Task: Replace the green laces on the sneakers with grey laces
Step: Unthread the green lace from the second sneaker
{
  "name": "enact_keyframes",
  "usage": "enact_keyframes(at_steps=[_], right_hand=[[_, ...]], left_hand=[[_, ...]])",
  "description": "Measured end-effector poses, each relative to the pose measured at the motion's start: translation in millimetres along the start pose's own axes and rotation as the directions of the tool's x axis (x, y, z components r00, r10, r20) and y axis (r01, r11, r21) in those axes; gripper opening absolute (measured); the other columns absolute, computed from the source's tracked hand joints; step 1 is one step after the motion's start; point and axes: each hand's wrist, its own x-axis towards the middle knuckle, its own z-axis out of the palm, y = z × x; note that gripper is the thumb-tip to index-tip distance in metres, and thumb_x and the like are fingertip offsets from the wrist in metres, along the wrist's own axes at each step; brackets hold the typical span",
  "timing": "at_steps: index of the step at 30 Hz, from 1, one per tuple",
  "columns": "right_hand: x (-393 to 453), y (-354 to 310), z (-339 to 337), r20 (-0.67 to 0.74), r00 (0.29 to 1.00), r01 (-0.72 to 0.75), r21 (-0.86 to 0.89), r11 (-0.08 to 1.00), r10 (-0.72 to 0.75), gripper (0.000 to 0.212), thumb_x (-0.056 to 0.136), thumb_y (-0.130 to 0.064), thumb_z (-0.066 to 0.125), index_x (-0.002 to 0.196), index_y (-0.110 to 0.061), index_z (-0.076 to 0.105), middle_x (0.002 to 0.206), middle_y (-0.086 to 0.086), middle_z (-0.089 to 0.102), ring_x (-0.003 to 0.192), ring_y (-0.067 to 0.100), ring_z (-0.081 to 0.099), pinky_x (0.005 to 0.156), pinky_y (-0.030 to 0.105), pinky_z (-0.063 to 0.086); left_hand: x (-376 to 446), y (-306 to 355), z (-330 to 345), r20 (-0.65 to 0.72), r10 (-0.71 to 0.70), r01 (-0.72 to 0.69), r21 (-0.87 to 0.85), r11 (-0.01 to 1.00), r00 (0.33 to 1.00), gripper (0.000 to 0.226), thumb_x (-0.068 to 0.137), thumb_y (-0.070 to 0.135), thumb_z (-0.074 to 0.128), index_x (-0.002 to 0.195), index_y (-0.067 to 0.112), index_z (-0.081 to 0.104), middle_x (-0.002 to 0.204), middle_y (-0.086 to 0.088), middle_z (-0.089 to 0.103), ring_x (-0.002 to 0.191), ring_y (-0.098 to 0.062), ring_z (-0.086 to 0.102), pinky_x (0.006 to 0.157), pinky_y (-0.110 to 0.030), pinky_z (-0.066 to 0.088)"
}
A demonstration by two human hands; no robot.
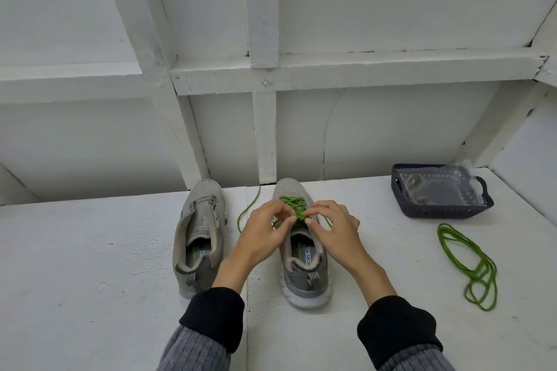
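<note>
- Bench [90,250]: white painted surface, set against a white framed wall along its far edge.
- Left sneaker [199,238]: grey, no lace in it, toe pointed at the far edge.
- Right sneaker [301,247]: grey, just beside the first and apart from it, its green lace [294,205] still crossed through the forward eyelets.
- Loose end of that lace [248,211]: trailed between the two sneakers toward the far edge.
- Left hand [265,229]: fingers curled, thumb and fingertips pinching the lace over the tongue.
- Right hand [334,229]: fingers curled onto the same crossings; a full pinch could not be confirmed.
- Removed green lace [470,265]: lay in loose loops near the right edge of the bench.
- Dark basket [437,211]: at the far right corner, holding a clear plastic bag [440,187]; contents unclear, probably the grey laces.
- Risk, as a judgement: pulling one crossing hard could cinch the others and jam the lace in an eyelet.
- Risk: an unsteadied sneaker could slide or tip under the pull.
- Risk: the trailing end could snag beneath the neighbouring sneaker.
</note>
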Motion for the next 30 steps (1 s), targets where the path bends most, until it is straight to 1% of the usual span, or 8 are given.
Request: enact_keyframes(at_steps=[5,10,13,16,19,23,26,30], right_hand=[[4.1,2.4,3.6,-0.005,0.998,-0.055,0.18,0.982,0.057,0.015,0.089,-0.017,0.063,0.083,-0.03,0.061,0.1,-0.014,0.064,0.103,0.007,0.056,0.098,0.04,0.041],[8.6,2.4,4.6,0.124,0.957,-0.292,0.432,0.854,0.264,0.011,0.098,-0.009,0.048,0.092,-0.01,0.058,0.126,0.003,0.055,0.11,0.013,0.051,0.086,0.016,0.041],[12.0,3.9,2.6,0.182,0.947,-0.319,0.421,0.849,0.266,0.014,0.097,-0.016,0.05,0.09,-0.009,0.06,0.127,-0.001,0.048,0.122,0.014,0.045,0.097,0.022,0.035],[13.2,-5.5,-4.5,0.194,0.951,-0.308,0.495,0.812,0.242,0.015,0.098,-0.019,0.05,0.097,-0.014,0.063,0.125,-0.004,0.052,0.118,0.01,0.049,0.086,0.015,0.037],[16.3,-17.0,-16.1,0.073,0.959,-0.251,0.665,0.703,0.273,0.02,0.098,-0.018,0.049,0.111,-0.013,0.064,0.114,-0.005,0.06,0.107,0.003,0.052,0.086,0.018,0.037],[26.7,-25.0,-35.6,-0.126,0.929,-0.103,0.815,0.571,0.347,0.017,0.1,-0.02,0.047,0.091,-0.017,0.062,0.104,-0.001,0.065,0.106,0.013,0.059,0.093,0.032,0.041],[31.2,-25.3,-45.4,-0.179,0.91,-0.011,0.891,0.455,0.373,0.022,0.101,-0.025,0.045,0.083,-0.016,0.053,0.1,0.005,0.068,0.097,0.02,0.067,0.086,0.031,0.048],[27.3,-14.9,-41.3,-0.27,0.855,-0.039,0.819,0.572,0.444,0.025,0.103,-0.032,0.04,0.089,-0.014,0.05,0.099,0.007,0.068,0.08,0.019,0.07,0.067,0.027,0.052]], left_hand=[[9.4,-5.2,-4.0,0.069,-0.061,0.061,0.002,0.998,0.996,0.004,0.087,0.027,0.071,0.088,0.023,0.072,0.088,0.016,0.064,0.082,-0.001,0.06,0.074,-0.019,0.049],[11.5,6.3,-3.7,0.174,-0.132,0.128,0.034,0.991,0.976,0.015,0.095,0.02,0.058,0.081,0.026,0.056,0.084,0.011,0.054,0.069,0.0,0.049,0.065,-0.012,0.038],[9.2,11.7,-3.3,0.248,-0.255,0.293,-0.128,0.948,0.935,0.026,0.102,0.018,0.042,0.075,0.017,0.044,0.075,0.005,0.044,0.067,-0.007,0.039,0.063,-0.018,0.033],[5.6,23.8,-7.2,0.29,-0.322,0.411,-0.333,0.849,0.901,0.032,0.106,0.026,0.034,0.079,0.022,0.05,0.075,0.014,0.053,0.072,0.001,0.05,0.067,-0.011,0.038],[14.4,34.4,-18.3,0.089,-0.453,0.418,-0.575,0.704,0.887,0.035,0.105,0.03,0.034,0.081,0.018,0.055,0.08,0.01,0.058,0.08,-0.004,0.055,0.076,-0.022,0.044],[32.0,30.5,-37.6,-0.139,-0.577,0.199,-0.853,0.482,0.805,0.033,0.104,0.025,0.04,0.076,0.016,0.053,0.082,0.003,0.057,0.089,-0.011,0.057,0.091,-0.03,0.046],[36.4,25.3,-44.6,-0.26,-0.618,0.075,-0.884,0.462,0.742,0.024,0.102,0.023,0.048,0.08,0.014,0.057,0.086,-0.001,0.064,0.089,-0.009,0.064,0.091,-0.029,0.05],[32.3,18.9,-43.0,-0.298,-0.623,0.068,-0.867,0.494,0.723,0.02,0.101,0.025,0.05,0.087,0.014,0.06,0.099,0.0,0.07,0.096,-0.011,0.066,0.091,-0.027,0.052]])
